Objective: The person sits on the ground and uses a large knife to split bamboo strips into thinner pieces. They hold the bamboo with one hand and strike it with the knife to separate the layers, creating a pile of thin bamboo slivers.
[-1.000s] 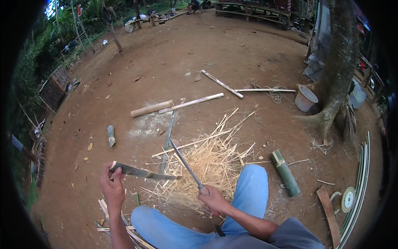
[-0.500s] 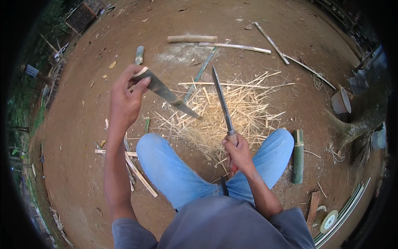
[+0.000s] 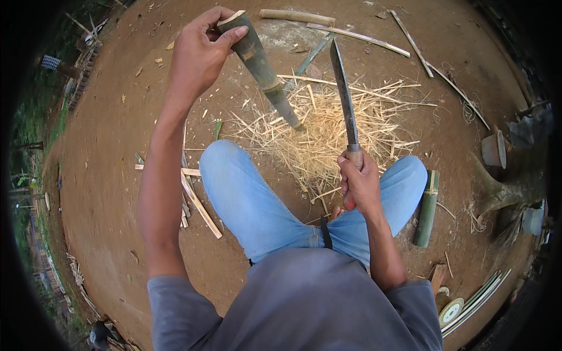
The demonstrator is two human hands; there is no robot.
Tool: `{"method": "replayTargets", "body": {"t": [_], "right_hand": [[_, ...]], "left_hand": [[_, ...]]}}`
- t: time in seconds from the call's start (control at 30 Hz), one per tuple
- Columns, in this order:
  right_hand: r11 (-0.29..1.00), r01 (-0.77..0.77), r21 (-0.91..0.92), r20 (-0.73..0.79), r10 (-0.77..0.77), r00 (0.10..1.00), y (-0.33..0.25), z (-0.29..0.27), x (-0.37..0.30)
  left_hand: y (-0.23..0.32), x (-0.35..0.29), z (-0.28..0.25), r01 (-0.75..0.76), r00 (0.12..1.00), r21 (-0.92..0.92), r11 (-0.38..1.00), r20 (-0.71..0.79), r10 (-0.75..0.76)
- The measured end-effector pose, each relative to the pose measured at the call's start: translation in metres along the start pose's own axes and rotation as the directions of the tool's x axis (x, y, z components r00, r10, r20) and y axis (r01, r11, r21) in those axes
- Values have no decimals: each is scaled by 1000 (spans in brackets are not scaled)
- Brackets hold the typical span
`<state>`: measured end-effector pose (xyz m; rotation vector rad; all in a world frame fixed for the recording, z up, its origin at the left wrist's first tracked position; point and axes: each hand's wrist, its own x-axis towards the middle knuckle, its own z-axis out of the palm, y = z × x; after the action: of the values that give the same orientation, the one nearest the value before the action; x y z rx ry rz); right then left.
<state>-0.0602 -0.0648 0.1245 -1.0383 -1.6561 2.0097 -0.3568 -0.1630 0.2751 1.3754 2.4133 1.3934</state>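
My left hand point(image 3: 205, 50) is closed around the upper end of a split piece of green bamboo point(image 3: 257, 64). The bamboo slants down to the right, its far end over a heap of pale bamboo shavings point(image 3: 333, 128). In my right hand point(image 3: 361, 178) is a machete point(image 3: 344, 88), gripped by its wooden handle. Its long dark blade points up and away from me, apart from the bamboo. The heap lies on the ground beyond my bent knees.
A green bamboo section point(image 3: 427, 213) lies beside my right knee. Pale split strips point(image 3: 199, 205) are by my left knee. A dry bamboo pole point(image 3: 297, 17) and more strips lie at the far side. A bucket point(image 3: 493, 150) stands at the right near tree roots point(image 3: 497, 193).
My left hand has risen, bringing the bamboo piece up and slightly right. The machete has moved up and right with my right hand. The whole view has also shifted.
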Motion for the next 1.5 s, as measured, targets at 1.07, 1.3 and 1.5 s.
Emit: {"method": "replayTargets", "body": {"t": [1.07, 1.3, 1.5], "right_hand": [[1000, -19, -11, -45, 19, 999, -34, 299, -398], [997, -72, 36, -65, 74, 995, -58, 254, -283], [996, -48, -70, 110, 56, 992, -135, -12, -73]], "left_hand": [[84, -278, -380, -151, 973, -47, 987, -184, 141], [80, -167, -327, -56, 998, -172, 983, -46, 49], [144, 17, -90, 56, 988, -356, 933, -113, -103]]}}
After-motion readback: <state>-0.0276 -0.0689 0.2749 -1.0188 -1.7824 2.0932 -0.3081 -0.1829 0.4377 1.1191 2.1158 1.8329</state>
